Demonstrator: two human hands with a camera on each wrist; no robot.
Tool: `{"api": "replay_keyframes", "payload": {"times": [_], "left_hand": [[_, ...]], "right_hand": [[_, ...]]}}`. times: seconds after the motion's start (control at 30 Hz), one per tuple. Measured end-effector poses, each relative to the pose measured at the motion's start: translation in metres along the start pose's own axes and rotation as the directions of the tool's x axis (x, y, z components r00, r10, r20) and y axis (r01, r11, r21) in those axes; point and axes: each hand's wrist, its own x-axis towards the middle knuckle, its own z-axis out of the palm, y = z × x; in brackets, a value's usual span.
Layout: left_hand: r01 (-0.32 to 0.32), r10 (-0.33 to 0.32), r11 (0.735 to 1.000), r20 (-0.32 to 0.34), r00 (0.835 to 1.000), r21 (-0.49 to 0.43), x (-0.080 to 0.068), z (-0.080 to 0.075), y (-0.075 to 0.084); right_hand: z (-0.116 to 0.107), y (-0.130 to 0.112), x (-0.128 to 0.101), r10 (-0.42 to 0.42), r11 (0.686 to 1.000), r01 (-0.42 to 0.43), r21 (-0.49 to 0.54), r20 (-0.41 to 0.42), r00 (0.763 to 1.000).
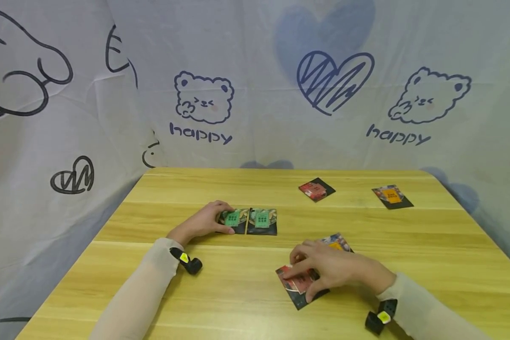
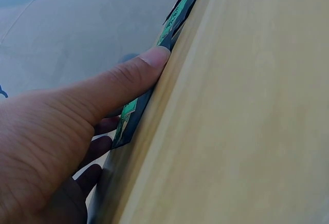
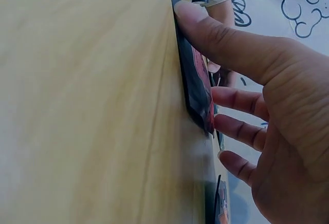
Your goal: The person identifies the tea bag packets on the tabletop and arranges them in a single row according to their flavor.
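On the left, my left hand [image 1: 204,219] spans a green-labelled black packet [image 1: 234,218], its thumb along the near edge and its fingers at the far side. In the left wrist view, the left thumb [image 2: 157,57] presses on the packet's edge. A second green packet [image 1: 261,222] lies right beside it. Nearer the front, my right hand [image 1: 329,264] grips a red-labelled black packet [image 1: 299,282] between thumb and fingers; it lies at a slant, close over the table. Partly hidden behind the right hand is an orange-labelled packet [image 1: 337,242].
Farther back on the wooden table [image 1: 187,189] lie another red packet [image 1: 317,189] and another orange packet [image 1: 392,196], both turned at an angle. A white cloth [image 1: 259,118] with drawn hearts and bears hangs behind the table and along its left side.
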Motion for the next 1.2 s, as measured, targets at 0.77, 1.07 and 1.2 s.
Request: {"api": "replay_keyframes", "payload": {"times": [0.77, 1.07, 1.2], "left_hand": [[0.0, 0.0, 1.0, 0.006, 1.0, -0.004, 0.0, -0.001, -0.001], [-0.003, 0.003, 1.0, 0.011, 1.0, -0.002, 0.0, -0.001, -0.001], [0.001, -0.001, 1.0, 0.01, 1.0, -0.007, -0.001, -0.001, -0.001]], "right_hand": [[-0.004, 0.002, 0.017, 0.285, 0.958, -0.284, -0.045, 0.011, 0.959], [-0.005, 0.003, 0.021, 0.324, 0.94, -0.325, -0.105, -0.027, 0.946], [-0.006, 0.004, 0.022, 0.333, 0.932, -0.337, -0.134, -0.057, 0.941]]}}
